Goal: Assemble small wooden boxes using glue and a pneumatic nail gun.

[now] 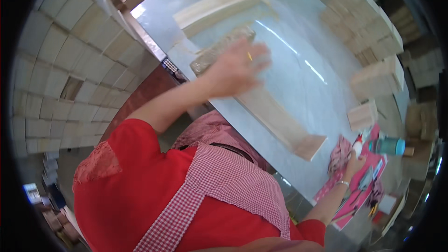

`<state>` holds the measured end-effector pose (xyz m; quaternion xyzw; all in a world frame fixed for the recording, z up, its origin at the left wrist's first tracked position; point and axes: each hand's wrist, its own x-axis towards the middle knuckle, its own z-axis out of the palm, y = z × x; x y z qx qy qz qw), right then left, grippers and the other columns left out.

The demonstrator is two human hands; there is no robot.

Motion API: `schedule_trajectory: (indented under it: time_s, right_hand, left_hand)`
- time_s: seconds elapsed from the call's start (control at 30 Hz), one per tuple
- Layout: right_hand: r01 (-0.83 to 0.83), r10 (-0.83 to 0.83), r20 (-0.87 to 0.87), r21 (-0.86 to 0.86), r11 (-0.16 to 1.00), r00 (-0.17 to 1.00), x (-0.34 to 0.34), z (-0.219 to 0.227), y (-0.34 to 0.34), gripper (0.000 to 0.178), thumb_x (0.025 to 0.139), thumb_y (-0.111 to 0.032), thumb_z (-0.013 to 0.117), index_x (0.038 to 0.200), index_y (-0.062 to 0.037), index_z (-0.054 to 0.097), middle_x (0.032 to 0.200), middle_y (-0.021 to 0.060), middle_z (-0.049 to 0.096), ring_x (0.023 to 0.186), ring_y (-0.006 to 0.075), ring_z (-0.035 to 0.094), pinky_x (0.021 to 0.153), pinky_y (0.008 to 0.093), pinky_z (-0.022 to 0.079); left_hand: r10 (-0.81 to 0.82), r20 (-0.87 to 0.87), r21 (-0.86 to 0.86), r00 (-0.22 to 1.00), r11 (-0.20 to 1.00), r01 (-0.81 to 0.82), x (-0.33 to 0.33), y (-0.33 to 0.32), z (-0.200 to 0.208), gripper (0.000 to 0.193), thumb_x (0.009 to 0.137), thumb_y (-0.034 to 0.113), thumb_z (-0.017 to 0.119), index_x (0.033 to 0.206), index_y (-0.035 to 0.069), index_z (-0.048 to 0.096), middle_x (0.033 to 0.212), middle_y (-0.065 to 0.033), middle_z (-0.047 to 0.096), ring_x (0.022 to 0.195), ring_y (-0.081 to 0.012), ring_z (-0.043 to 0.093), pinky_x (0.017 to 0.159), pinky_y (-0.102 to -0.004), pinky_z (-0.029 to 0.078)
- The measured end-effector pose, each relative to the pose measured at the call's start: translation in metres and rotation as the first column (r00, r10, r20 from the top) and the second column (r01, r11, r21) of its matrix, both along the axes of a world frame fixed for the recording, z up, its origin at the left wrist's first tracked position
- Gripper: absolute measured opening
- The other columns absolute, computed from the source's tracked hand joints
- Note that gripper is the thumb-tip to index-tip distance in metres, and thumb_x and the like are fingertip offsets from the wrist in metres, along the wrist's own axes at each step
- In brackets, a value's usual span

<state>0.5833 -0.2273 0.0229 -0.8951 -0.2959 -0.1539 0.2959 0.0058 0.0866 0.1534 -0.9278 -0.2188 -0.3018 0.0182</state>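
Over the pale tabletop [291,63], the blurred left hand [237,65] is open by a brown block [223,46]; the right hand [354,165] seemingly grips a white bottle [357,149] over a pink mat [363,174], probably placed for easy reach.

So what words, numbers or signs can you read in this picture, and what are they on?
No words, numbers or signs can be read here.
Dark pad with pale squares: any marks too small.
Bright panel, lower left: too small and blurred.
White bottle at the right hand: no readable label.
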Motion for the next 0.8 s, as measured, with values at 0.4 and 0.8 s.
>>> schedule_trajectory:
  time_s: [0.4,0.8]
  right_hand:
    - [-0.026,0.023,0.11,0.027,0.999,0.994,-0.062,0.056,-0.013,0.039,0.089,-0.025,0.072,0.111,0.0043,0.06,0.103,0.0152,0.064,0.093,0.026,0.062,0.086,0.0367,0.051]
    - [-0.412,0.523,-0.275,0.373,0.831,0.807,-0.232,0.164,0.092,0.033,0.1,-0.02,0.057,0.12,0.006,0.058,0.108,0.0135,0.066,0.097,0.0185,0.063,0.084,0.0289,0.051]
  left_hand:
    - [0.62,-0.59,-0.178,0.518,0.526,-0.832,-0.101,0.207,-0.003,0.099,0.061,0.066,0.081,0.128,-0.002,0.056,0.14,-0.0202,0.05,0.134,-0.0383,0.042,0.107,-0.0498,0.04]
    - [0.447,0.037,0.188,0.894,0.875,-0.446,-0.07,0.115,0.049,0.061,0.072,0.04,0.08,0.12,0.012,0.056,0.115,-0.0072,0.059,0.109,-0.0269,0.056,0.091,-0.0436,0.04]
